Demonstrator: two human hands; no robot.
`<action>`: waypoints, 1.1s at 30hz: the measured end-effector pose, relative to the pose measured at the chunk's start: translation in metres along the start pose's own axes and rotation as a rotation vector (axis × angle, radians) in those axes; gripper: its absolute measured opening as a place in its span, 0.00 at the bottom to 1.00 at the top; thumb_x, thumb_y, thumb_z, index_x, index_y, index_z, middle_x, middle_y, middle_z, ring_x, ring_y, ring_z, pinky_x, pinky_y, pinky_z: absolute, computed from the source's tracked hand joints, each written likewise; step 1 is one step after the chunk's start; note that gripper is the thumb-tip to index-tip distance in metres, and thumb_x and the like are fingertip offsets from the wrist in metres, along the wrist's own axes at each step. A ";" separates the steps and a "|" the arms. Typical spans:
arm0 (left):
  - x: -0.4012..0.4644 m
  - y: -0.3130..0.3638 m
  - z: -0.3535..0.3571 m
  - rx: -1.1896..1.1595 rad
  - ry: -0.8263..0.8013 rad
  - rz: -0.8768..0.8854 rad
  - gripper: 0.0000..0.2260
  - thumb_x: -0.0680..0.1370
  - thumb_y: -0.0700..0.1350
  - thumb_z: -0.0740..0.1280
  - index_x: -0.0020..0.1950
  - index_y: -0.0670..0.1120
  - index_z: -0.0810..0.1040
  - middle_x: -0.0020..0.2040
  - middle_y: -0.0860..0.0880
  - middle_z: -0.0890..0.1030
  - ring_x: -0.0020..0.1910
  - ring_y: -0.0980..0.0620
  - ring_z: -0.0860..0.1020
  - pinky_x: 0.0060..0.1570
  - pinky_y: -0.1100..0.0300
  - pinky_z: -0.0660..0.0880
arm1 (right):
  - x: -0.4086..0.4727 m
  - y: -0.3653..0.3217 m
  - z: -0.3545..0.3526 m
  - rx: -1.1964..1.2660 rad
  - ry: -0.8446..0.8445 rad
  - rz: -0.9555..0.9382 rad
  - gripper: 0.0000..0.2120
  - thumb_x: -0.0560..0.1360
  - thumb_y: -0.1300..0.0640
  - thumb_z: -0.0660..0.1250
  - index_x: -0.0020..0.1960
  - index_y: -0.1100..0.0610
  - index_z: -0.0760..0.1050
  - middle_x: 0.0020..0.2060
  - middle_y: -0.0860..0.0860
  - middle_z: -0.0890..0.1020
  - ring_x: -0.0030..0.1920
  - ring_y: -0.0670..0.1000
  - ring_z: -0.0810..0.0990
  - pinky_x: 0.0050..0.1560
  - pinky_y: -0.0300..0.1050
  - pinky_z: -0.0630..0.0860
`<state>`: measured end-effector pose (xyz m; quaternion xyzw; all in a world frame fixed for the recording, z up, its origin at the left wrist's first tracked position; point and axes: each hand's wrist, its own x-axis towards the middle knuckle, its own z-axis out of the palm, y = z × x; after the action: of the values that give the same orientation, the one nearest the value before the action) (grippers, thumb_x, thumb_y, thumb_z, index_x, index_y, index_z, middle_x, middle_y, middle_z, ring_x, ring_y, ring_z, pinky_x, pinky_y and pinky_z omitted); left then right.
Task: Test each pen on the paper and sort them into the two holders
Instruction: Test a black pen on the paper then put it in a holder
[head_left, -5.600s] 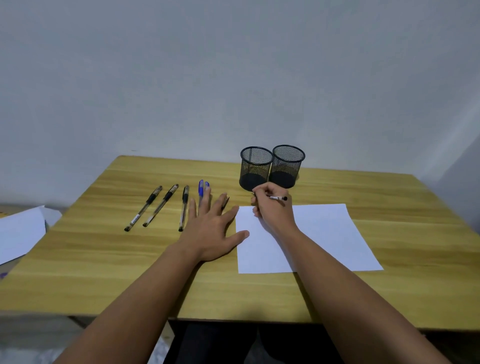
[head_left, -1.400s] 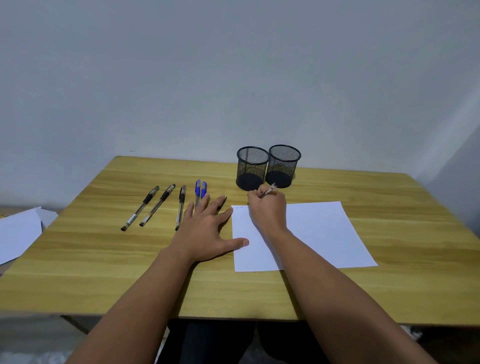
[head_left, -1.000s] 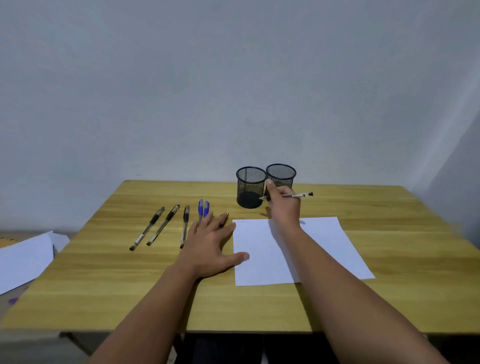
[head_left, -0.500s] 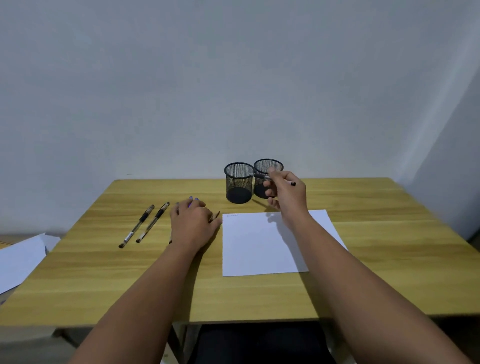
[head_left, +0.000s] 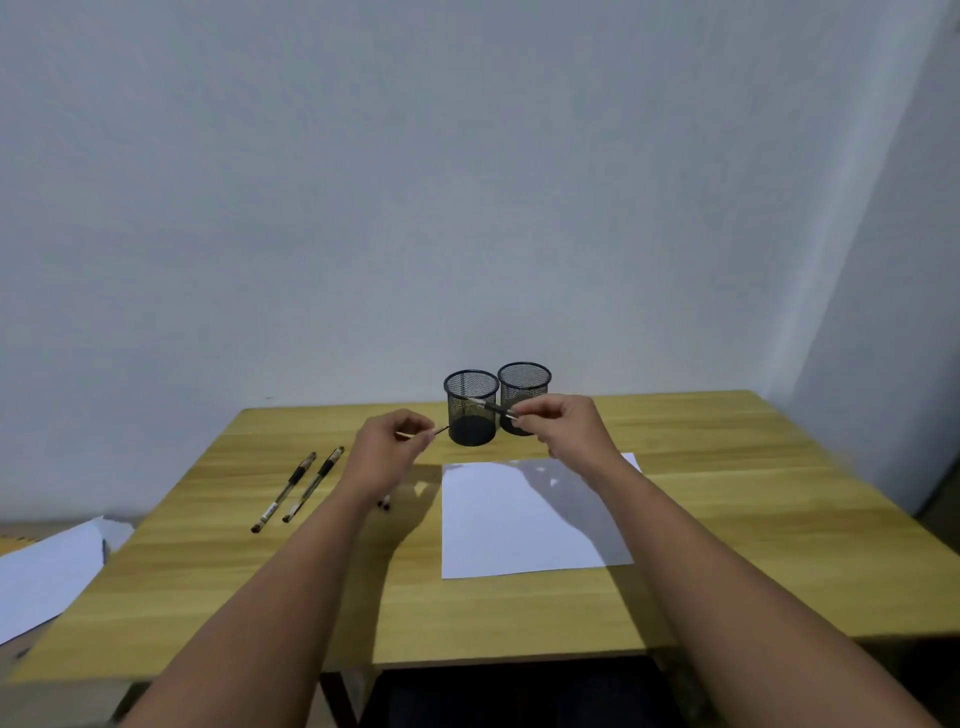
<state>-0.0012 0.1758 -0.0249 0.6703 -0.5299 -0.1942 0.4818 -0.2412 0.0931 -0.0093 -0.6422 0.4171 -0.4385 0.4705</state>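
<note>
Above the tabletop (head_left: 727, 499), the right hand (head_left: 566, 423) pinched a pen (head_left: 493, 408) before the two holders (head_left: 471, 408), while the left hand (head_left: 387, 449) gripped a thin pen piece (head_left: 439, 431). The paper (head_left: 519, 525) lay below; two pens (head_left: 298, 491) lay leftward.

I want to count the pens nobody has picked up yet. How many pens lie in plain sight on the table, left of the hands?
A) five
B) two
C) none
B: two pens lie side by side on the table, left of the left hand; a dark bit under that arm cannot be made out.
</note>
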 end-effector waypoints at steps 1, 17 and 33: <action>-0.001 0.006 -0.003 -0.037 -0.012 0.015 0.02 0.78 0.44 0.73 0.50 0.48 0.85 0.43 0.51 0.85 0.40 0.58 0.82 0.42 0.62 0.76 | -0.001 0.000 0.003 -0.036 -0.015 -0.030 0.06 0.76 0.70 0.75 0.50 0.62 0.87 0.28 0.41 0.83 0.28 0.35 0.77 0.35 0.28 0.70; -0.008 0.037 -0.004 -0.133 -0.246 0.016 0.04 0.78 0.37 0.72 0.50 0.44 0.86 0.39 0.49 0.86 0.40 0.55 0.80 0.43 0.63 0.75 | -0.016 -0.003 0.002 -0.160 -0.102 -0.097 0.09 0.75 0.64 0.79 0.42 0.51 0.87 0.31 0.45 0.82 0.34 0.44 0.76 0.39 0.36 0.71; 0.059 0.107 -0.039 0.001 -0.275 0.123 0.08 0.79 0.38 0.71 0.57 0.39 0.84 0.47 0.40 0.86 0.44 0.49 0.84 0.48 0.57 0.82 | 0.040 -0.036 0.011 -0.138 -0.103 -0.212 0.05 0.78 0.63 0.76 0.53 0.56 0.88 0.41 0.57 0.87 0.39 0.45 0.81 0.45 0.37 0.77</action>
<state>-0.0055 0.1429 0.0991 0.6038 -0.6311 -0.2538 0.4155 -0.2160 0.0651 0.0304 -0.7353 0.3512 -0.4224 0.3969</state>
